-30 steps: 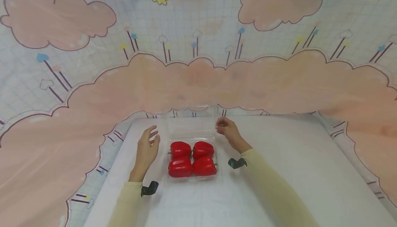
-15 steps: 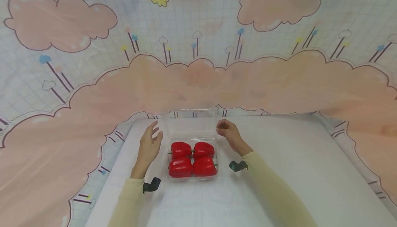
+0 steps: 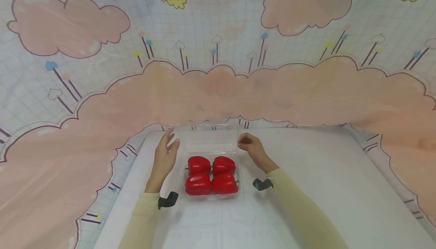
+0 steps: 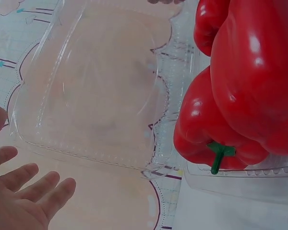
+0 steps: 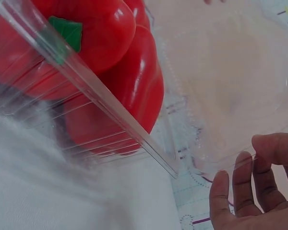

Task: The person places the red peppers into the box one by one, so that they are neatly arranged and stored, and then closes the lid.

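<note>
Several red bell peppers (image 3: 198,184) with green stems lie in two rows in a clear plastic clamshell box (image 3: 211,196). Its transparent lid (image 3: 212,137) stands raised at the back. Beside the lid's left edge is my left hand (image 3: 165,161), fingers spread and apart from it; the left wrist view also shows a gap between these fingers (image 4: 55,197) and the lid. My right hand (image 3: 254,150) is at the lid's right edge with loosely bent fingers. In the right wrist view its fingertips (image 5: 244,160) are close to the lid's rim; whether they touch is unclear.
The box sits on a white tabletop (image 3: 313,173). Behind and around the table hangs a cloth or sheet (image 3: 255,94) printed with clouds. A dark wrist camera (image 3: 168,199) is strapped at the left cuff, another wrist camera (image 3: 262,184) at the right.
My left hand has moved up and slightly right, nearer the lid. The lid's top edge now appears lower. My right hand has dropped a little in the view; the peppers stay put.
</note>
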{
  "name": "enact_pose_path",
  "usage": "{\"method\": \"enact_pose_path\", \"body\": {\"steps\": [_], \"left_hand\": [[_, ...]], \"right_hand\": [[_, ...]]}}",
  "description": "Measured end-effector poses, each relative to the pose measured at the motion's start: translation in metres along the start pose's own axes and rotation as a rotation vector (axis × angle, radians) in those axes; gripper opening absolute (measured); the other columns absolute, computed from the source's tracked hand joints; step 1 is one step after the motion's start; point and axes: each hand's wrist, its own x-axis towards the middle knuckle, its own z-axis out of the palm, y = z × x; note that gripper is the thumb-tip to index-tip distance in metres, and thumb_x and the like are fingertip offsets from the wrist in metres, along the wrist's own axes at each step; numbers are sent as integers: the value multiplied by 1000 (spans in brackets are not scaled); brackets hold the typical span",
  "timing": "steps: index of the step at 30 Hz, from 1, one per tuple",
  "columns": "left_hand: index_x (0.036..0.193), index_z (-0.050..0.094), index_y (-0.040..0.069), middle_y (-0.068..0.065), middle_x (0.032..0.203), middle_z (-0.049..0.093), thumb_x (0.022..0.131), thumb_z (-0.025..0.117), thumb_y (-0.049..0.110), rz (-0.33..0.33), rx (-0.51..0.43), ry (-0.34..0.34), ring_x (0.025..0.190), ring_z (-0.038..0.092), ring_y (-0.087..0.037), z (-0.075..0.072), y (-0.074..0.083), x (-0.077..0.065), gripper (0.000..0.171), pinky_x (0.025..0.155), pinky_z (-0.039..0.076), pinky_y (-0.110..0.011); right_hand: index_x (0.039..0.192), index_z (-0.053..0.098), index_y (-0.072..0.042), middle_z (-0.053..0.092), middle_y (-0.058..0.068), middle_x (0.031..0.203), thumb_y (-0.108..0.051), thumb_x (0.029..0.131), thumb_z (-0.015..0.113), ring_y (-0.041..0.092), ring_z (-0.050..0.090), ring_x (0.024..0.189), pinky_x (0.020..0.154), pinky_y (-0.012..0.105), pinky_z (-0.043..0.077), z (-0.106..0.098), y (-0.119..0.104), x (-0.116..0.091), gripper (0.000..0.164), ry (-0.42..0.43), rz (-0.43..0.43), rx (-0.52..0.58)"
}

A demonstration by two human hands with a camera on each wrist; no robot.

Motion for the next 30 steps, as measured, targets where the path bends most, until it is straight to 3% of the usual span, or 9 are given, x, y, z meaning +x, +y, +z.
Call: {"method": "enact_pose_path", "body": {"steps": [10,18,30], "left_hand": [[151,37,14,-14,152,45,104,43,35,-42,1,-7,134,51,-36,0,4,0,52,109,46,-53],[142,48,11,-16,140,56,104,42,38,-44,8,-6,127,57,-36,-2,5,-4,47,107,47,-54],[137,57,8,-20,126,66,103,41,46,-77,43,16,110,68,-37,-6,8,-9,54,96,55,-53]], "right_hand": [[115,59,2,64,16,113,-8,93,61,21,60,104,104,37,53,1,5,-1,24,-2,-4,-12],[111,61,0,65,13,110,-7,92,62,22,60,104,101,37,54,2,4,-6,20,11,-16,-51],[107,63,-2,65,10,105,-8,92,63,22,60,103,99,38,56,2,4,-10,16,20,-83,-128]]}}
